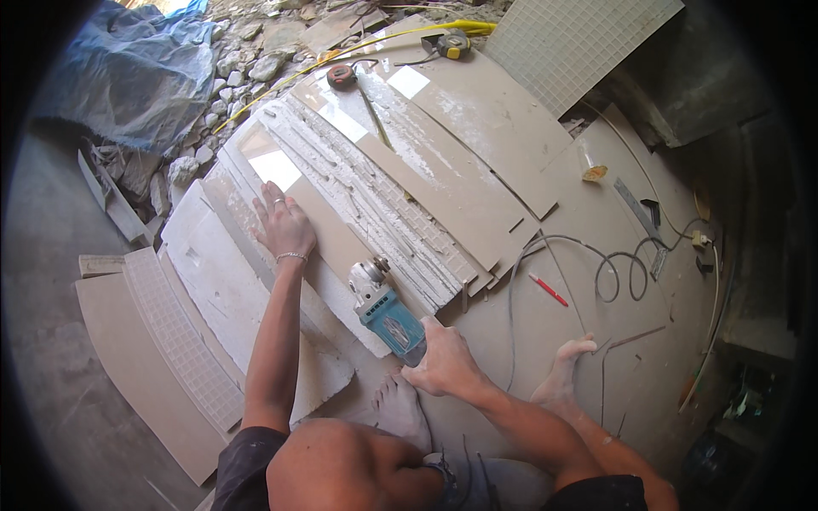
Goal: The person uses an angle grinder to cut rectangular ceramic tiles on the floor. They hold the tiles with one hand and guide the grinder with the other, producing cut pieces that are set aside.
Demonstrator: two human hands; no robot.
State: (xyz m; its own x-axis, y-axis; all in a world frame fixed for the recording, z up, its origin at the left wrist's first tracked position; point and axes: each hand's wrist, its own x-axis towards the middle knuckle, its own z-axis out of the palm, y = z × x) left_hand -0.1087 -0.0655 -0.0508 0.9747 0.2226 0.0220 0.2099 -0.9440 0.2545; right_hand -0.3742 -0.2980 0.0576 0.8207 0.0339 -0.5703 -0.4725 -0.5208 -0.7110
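My left hand (285,228) lies flat with its fingers spread on a long beige tile strip (331,243), just below a bright square patch. Wrapped round the rear body of a teal angle grinder (392,317) is my right hand (445,358). The grinder's silver metal head points up and away from me, over the near part of the strip. Whether its disc touches the tile I cannot tell. White dusty slabs (217,264) lie under and left of the strip. To its right runs a band of rough, whitish narrow strips (341,175).
More beige tiles (490,119) lie right of the strips, with a red tape measure (342,77) and a yellow one (453,46). A cable (562,241), red pencil (548,289) and metal square (637,209) rest at right. Rubble (264,66) and blue sheeting (141,81) lie beyond.
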